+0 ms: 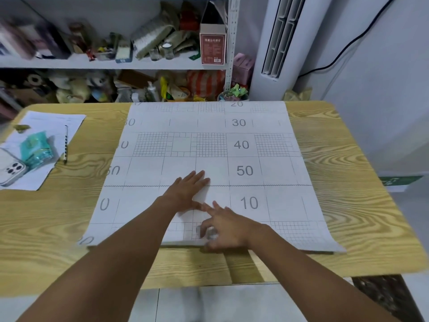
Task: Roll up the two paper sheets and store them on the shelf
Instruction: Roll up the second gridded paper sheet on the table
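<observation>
One head-worn camera looked forward and down across the table, fairly near it, facing the shelf beyond; its left side seemed blurred.

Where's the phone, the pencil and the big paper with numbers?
phone [11,163]: head view, its back, near the camera lenses.
pencil [66,145]: head view, middle of its shaft.
gridded paper sheet [282,205]: head view, blank square right of the 10.
</observation>
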